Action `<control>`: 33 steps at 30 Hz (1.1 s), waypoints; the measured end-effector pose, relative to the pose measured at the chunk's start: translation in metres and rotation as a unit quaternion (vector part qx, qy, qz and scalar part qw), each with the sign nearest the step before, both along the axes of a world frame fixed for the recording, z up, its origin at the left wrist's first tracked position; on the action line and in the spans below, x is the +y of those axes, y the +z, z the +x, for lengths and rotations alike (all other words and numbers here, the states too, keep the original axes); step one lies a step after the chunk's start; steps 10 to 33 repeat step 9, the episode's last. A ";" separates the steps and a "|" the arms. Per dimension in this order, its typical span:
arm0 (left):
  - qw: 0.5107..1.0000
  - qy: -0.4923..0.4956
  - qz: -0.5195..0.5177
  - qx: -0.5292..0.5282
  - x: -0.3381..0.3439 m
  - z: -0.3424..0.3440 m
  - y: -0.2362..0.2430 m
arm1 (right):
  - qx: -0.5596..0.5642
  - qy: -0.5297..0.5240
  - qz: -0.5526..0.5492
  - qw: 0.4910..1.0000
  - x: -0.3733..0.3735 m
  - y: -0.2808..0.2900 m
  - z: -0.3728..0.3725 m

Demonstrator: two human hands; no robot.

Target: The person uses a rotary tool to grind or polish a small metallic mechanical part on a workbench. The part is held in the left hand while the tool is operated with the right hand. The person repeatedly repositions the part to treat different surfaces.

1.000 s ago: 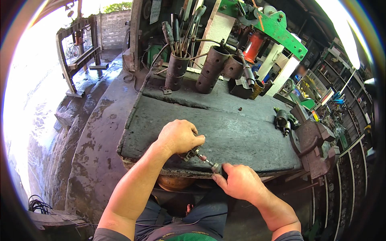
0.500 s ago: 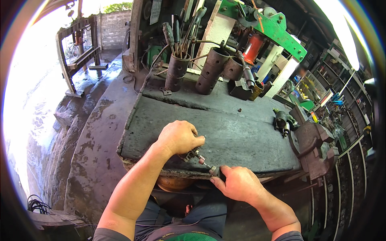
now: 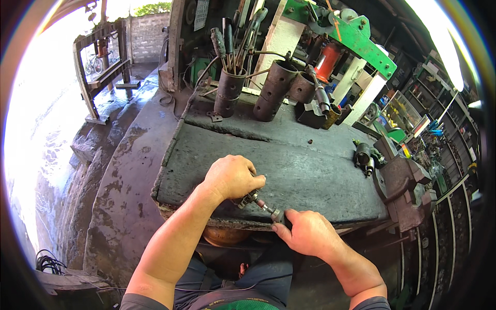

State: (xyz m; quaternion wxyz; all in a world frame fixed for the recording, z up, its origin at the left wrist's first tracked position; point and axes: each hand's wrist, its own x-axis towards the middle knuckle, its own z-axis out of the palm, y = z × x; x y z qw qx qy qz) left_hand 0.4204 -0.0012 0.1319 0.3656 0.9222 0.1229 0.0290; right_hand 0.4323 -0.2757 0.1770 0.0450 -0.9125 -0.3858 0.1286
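Observation:
My left hand [image 3: 227, 178] is closed round a small knobby metal part [image 3: 244, 200] at the bench's near edge, and its fingers hide most of that part. My right hand [image 3: 310, 235] grips what looks like a die grinder [image 3: 277, 214]. Only its grey tapered nose shows, while the body is hidden in the palm. From the nose a thin shank carries a small pinkish grinding tip [image 3: 261, 203], which points at the metal part. Whether the tip touches it I cannot tell.
The dark workbench [image 3: 232, 150] bears upright metal tubes [image 3: 276, 90], one a tool holder [image 3: 230, 95]. A vise [image 3: 408, 191] stands at the right end, beside small cylindrical metal parts [image 3: 363, 155]. Behind rises a green press frame [image 3: 356, 41] with a red jack [image 3: 326, 62].
My right hand has shifted slightly away from me with the grinder, whose nose now sits a little higher. The left hand keeps its hold on the metal part.

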 end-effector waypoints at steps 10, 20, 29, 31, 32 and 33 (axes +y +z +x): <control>1.000 0.000 0.013 -0.005 0.000 0.002 -0.006 | 0.019 -0.010 -0.034 0.999 0.001 0.004 0.000; 1.000 0.000 0.013 -0.005 0.000 0.002 -0.006 | 0.019 -0.010 -0.034 0.999 0.001 0.004 0.000; 1.000 0.000 0.013 -0.005 0.000 0.002 -0.006 | 0.019 -0.010 -0.034 0.999 0.001 0.004 0.000; 1.000 0.000 0.013 -0.005 0.000 0.002 -0.006 | 0.019 -0.010 -0.034 0.999 0.001 0.004 0.000; 1.000 0.000 0.013 -0.005 0.000 0.002 -0.006 | 0.019 -0.010 -0.034 0.999 0.001 0.004 0.000; 1.000 0.000 0.013 -0.005 0.000 0.002 -0.006 | 0.019 -0.010 -0.034 0.999 0.001 0.004 0.000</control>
